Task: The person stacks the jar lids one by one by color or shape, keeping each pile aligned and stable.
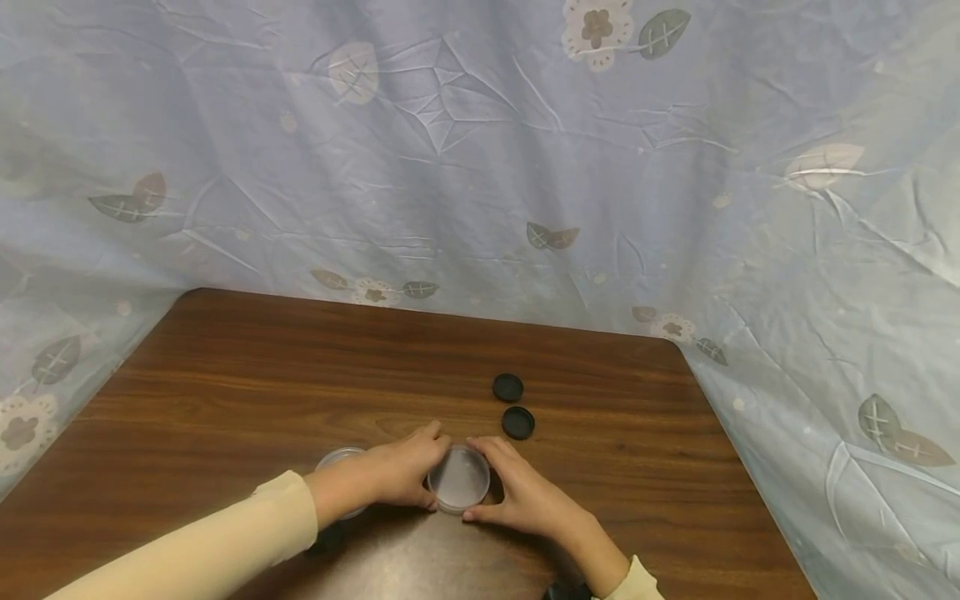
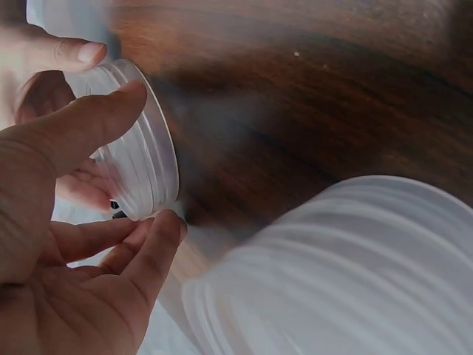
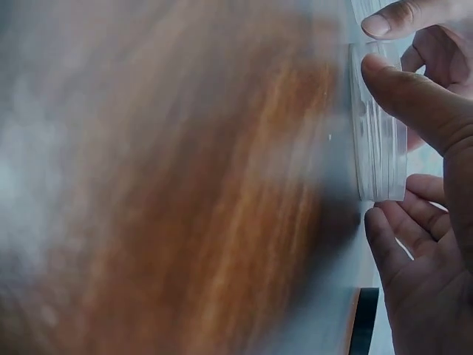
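A shallow round jar (image 1: 459,478) of clear plastic stands on the wooden table between both hands. Threaded ridges show on its side (image 2: 144,159) in the left wrist view. My left hand (image 1: 408,468) holds it from the left, thumb at the near side and fingers at the far side. From the right, my right hand (image 1: 525,492) grips the same jar, its thumb (image 3: 414,96) and fingertips curved around the wall. A second clear jar (image 1: 339,455) sits just left of the left hand, partly hidden by that wrist; its ridged wall (image 2: 347,274) looms large in the left wrist view.
Two round black lids (image 1: 507,387) lie on the table (image 1: 337,367) beyond the right hand, one behind the other. A dark object (image 1: 327,538) shows partly under the left sleeve. Patterned fabric (image 1: 465,183) hangs around the table's back and sides.
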`<control>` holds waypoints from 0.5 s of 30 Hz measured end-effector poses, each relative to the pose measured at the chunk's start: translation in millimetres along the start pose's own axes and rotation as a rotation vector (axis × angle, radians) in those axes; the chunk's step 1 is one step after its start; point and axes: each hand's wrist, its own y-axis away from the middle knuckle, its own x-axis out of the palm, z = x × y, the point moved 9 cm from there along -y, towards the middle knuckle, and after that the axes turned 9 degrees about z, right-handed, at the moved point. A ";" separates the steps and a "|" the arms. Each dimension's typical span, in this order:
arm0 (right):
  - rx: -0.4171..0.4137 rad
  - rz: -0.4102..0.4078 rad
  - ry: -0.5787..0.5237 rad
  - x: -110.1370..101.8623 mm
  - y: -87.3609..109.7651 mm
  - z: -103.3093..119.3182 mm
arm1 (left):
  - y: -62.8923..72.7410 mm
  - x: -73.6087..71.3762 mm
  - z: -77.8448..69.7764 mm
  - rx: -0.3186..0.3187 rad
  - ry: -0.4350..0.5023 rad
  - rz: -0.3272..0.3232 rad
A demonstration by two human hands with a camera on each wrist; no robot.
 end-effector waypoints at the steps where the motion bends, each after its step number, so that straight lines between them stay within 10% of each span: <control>1: -0.001 -0.003 -0.003 -0.1 0.7 -0.5 | -0.1 0.3 0.1 0.001 0.004 0.000; 15: 0.051 -0.081 -0.093 -38.1 14.6 -20.1 | -13.4 -36.3 -3.3 0.059 0.057 0.012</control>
